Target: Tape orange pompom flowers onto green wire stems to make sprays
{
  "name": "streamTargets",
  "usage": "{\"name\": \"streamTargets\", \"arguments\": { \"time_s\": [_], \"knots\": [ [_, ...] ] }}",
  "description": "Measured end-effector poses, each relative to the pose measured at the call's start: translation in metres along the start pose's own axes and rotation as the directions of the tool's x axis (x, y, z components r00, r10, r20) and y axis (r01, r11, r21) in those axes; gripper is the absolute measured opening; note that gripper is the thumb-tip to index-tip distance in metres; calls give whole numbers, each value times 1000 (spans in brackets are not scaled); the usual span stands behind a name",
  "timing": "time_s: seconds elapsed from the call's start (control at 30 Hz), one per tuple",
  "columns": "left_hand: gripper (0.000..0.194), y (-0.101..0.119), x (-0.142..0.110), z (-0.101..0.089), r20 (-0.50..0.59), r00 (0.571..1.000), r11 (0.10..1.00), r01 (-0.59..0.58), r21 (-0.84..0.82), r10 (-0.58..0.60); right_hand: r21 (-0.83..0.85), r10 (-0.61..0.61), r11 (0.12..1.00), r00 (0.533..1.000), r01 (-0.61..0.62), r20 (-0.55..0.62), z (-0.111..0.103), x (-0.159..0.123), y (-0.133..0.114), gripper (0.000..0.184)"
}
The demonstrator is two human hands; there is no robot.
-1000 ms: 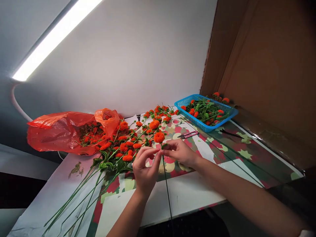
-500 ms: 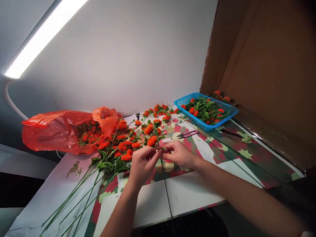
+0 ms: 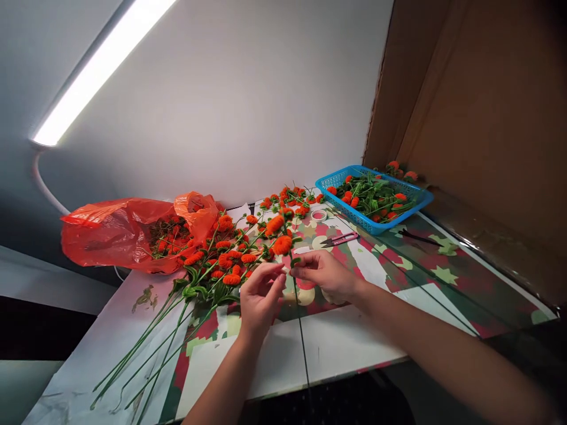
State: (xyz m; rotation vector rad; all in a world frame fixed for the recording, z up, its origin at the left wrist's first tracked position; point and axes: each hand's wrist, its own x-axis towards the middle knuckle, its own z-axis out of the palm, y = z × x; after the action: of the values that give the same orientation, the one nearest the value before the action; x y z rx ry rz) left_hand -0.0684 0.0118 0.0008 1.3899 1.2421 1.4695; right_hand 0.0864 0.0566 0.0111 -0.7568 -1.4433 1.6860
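Note:
My right hand (image 3: 326, 275) pinches an orange fuzzy artificial flower (image 3: 282, 245) by its stem, just under the bloom. A small green leaf shows at the fingertips. The thin dark stem (image 3: 300, 330) hangs down past the table's front edge. Just left of the stem, my left hand (image 3: 260, 298) has its thumb and index finger drawn together. Whatever may lie between those left fingertips is too small to make out. Behind and left of my hands lies a pile of similar orange flowers (image 3: 231, 279), their long green stems (image 3: 146, 348) stretching toward the front left.
An orange plastic bag (image 3: 110, 236) with more flowers lies at the left. A blue basket (image 3: 376, 227) of flowers and leaves stands at the back right. Pink thread snips (image 3: 340, 239) and a tape roll (image 3: 318, 216) lie beyond my hands, under a lamp (image 3: 106, 71).
The held bloom tilted left, then came back more upright. My left fingertips have drawn slightly away from the stem, while my right hand keeps its pinch. The view shifted a little.

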Motion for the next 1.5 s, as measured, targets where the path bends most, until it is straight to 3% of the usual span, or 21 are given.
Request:
{"name": "streamTargets", "arguments": {
  "time_s": [0.07,0.17,0.37,0.57,0.83,1.0,1.07,1.13,1.2,1.27,1.37,1.5],
  "knots": [
    [23,2,-6,7,-25,993,992,114,-50,-115,-21,-18,1000,998,17,-55,-1,1,-2,35],
    [22,6,-8,15,27,968,967,252,-46,-251,-104,-36,994,994,26,-101,-2,2,-4,34],
    [21,7,-2,16,117,944,934,324,-151,-308,-195,-97,978,990,76,-101,-2,3,-3,32],
    [32,7,-2,15,245,856,738,517,-434,-455,-129,-234,964,972,234,12,-2,0,-3,28],
    [30,3,-6,12,394,787,557,615,-558,-474,-175,-314,932,948,318,50,-2,-1,-2,24],
    [34,1,-6,15,454,753,498,657,-566,-477,-54,-253,965,965,257,60,0,-2,1,24],
    [36,2,-6,16,420,766,555,642,-528,-487,46,-203,979,977,201,60,0,-2,2,24],
    [34,3,-7,16,297,841,709,541,-451,-453,96,-171,981,985,168,26,1,-2,2,24],
    [27,5,-9,15,140,927,879,375,-293,-349,80,-159,984,987,160,-14,0,-2,2,26],
    [20,8,-11,14,46,975,970,221,-103,-218,23,-152,988,988,153,-38,-1,-1,3,26],
    [17,12,-11,13,41,990,991,137,-2,-136,-58,-141,989,988,138,-64,-1,-1,4,24],
    [22,12,-9,14,126,953,908,303,-291,-277,28,-130,991,990,131,-46,3,1,6,20]
  ]
}}
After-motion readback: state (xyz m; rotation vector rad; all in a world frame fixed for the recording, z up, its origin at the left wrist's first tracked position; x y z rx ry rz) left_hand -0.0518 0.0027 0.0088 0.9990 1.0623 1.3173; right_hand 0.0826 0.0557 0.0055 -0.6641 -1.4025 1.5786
